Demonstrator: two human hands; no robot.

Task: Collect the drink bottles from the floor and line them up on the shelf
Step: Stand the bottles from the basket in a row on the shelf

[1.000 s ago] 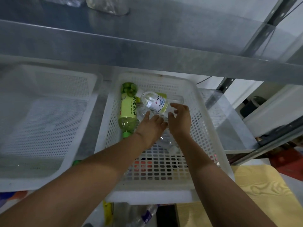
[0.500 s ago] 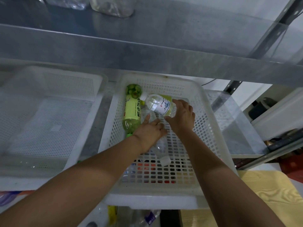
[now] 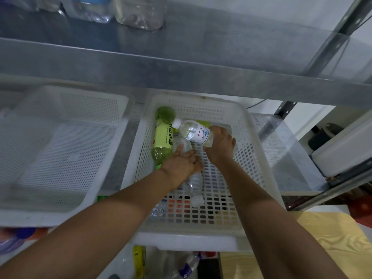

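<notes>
Right hand [image 3: 220, 147]: we have it clamped round the base end of a small clear bottle [image 3: 194, 132], white cap pointing up and left, body lifted and tilted above the basket floor.
Left hand [image 3: 182, 163]: lies flat, fingers fairly loose, on a crumpled clear bottle [image 3: 192, 183] lying in the basket; we cannot tell whether it grips or only steadies.
Basket [image 3: 253, 158]: white, perforated, sits on the lower shelf level. Holds a green tea bottle [image 3: 163, 137] lying along its left wall, cap toward us, plus the crumpled one. The small bottle's cap is just beside the green bottle's label.
Second basket [image 3: 66, 150]: to the left, nothing visible in it.
Upper shelf [image 3: 181, 63]: several clear bottles [image 3: 138, 11] stand along its back edge, only their lower parts in view.
Floor below: at least one more bottle [image 3: 187, 265] shows under the basket front; other coloured shapes show through the mesh, too indistinct to name.
Progress, our reading: partway. Some bottles are gathered, yet those in the basket lie askew rather than lined up, and stock remains below.
</notes>
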